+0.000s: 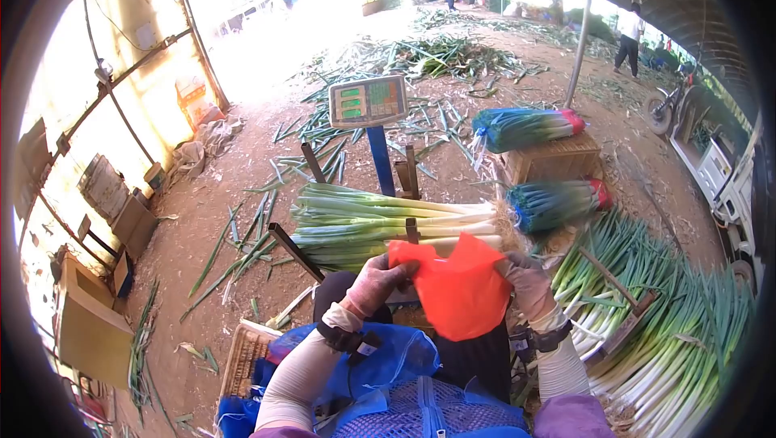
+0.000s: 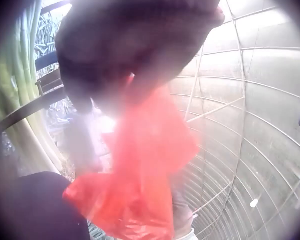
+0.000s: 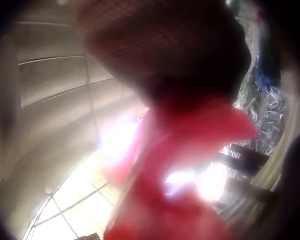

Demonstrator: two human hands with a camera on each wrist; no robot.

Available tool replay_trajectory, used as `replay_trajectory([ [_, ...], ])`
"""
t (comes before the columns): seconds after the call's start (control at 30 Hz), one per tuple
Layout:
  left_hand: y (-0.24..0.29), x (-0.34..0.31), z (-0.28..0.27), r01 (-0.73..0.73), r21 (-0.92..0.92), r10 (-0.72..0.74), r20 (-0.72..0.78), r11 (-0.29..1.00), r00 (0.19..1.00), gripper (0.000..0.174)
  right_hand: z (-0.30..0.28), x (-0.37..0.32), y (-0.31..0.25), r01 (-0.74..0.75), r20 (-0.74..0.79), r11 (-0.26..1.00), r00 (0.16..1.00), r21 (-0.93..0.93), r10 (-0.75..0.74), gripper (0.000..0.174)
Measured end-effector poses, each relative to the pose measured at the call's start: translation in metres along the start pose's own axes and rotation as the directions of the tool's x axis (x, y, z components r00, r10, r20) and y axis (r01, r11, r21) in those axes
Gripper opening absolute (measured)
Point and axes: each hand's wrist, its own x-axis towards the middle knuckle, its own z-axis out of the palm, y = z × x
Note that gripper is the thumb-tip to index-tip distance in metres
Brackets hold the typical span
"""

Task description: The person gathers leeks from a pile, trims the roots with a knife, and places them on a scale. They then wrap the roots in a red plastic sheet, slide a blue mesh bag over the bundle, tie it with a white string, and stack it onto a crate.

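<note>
A red plastic bag [image 1: 459, 296] hangs between both hands in the head view, above the lap. My left hand [image 1: 377, 286] pinches its upper left edge, and my right hand [image 1: 531, 291] pinches the upper right one. Both hands wear stained gloves. In the left wrist view the bag [image 2: 140, 200] drapes below the dark left hand [image 2: 135, 45]; in the right wrist view the blurred bag [image 3: 165, 200] hangs from the right hand [image 3: 175, 50]. Just beyond it, a bundle of long green onions [image 1: 364, 216] lies across a scale with a display [image 1: 368, 102] on a blue post.
Metal uprights [image 1: 295, 252] stick up around the onions. Two blue-wrapped onion bundles [image 1: 521, 128] lie at the right, one on a wicker crate [image 1: 554, 161]. Loose green onions [image 1: 671, 317] are piled at the right. A cardboard box [image 1: 93, 325] stands left; leaf scraps cover the ground.
</note>
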Motion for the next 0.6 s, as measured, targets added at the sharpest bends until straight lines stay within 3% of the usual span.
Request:
replay_trajectory([
  [0.1, 0.017, -0.009, 0.019, -0.044, 0.034, 0.048, -0.130, 0.998, 0.990, 0.057, 0.002, 0.012, 0.000, 0.160, -0.315, 0.983, 0.941, 0.087, -0.125, 0.019],
  [0.13, 0.014, -0.009, 0.017, -0.028, 0.065, 0.033, -0.085, 0.998, 0.996, 0.066, 0.003, 0.021, 0.001, 0.334, -0.403, 0.920, 0.828, -0.203, -0.389, 0.016],
  [0.17, 0.009, -0.009, 0.022, -0.030, 0.020, 0.030, 0.012, 0.999, 0.999, 0.069, 0.002, 0.020, 0.003, 0.411, -0.327, 0.820, 0.772, -0.397, -0.545, 0.017],
  [0.23, -0.002, -0.011, 0.044, -0.011, -0.074, 0.026, 0.201, 0.997, 0.979, 0.076, 0.017, 0.011, 0.002, 0.506, -0.079, 0.500, 0.643, -0.702, -0.762, 0.020],
  [0.3, -0.005, -0.009, 0.064, -0.020, -0.149, 0.064, 0.295, 0.989, 0.953, 0.078, 0.046, -0.001, 0.000, 0.663, 0.190, 0.315, 0.574, -0.679, -0.797, 0.021],
  [0.37, -0.004, 0.002, 0.076, -0.041, -0.248, 0.118, 0.303, 0.968, 0.946, 0.076, 0.070, -0.009, 0.009, 0.730, 0.282, 0.239, 0.513, -0.641, -0.811, 0.019],
  [0.4, 0.007, 0.000, 0.082, 0.057, -0.438, 0.065, 0.259, 0.897, 0.964, 0.062, 0.078, -0.016, 0.009, 0.738, 0.284, 0.280, 0.538, -0.614, -0.793, 0.018],
  [0.43, 0.020, -0.005, 0.083, 0.099, -0.463, -0.021, 0.170, 0.881, 0.985, 0.051, 0.085, -0.023, 0.007, 0.744, 0.289, 0.322, 0.562, -0.585, -0.775, 0.018],
  [0.5, 0.007, 0.001, 0.066, 0.083, -0.391, -0.032, 0.137, 0.917, 0.990, 0.047, 0.091, -0.032, 0.008, 0.749, 0.306, 0.385, 0.600, -0.540, -0.739, 0.021],
  [0.6, 0.002, -0.007, 0.051, -0.048, 0.094, 0.043, 0.063, 0.994, 0.997, 0.040, 0.091, -0.039, 0.010, 0.770, 0.376, 0.449, 0.622, -0.452, -0.687, 0.026],
])
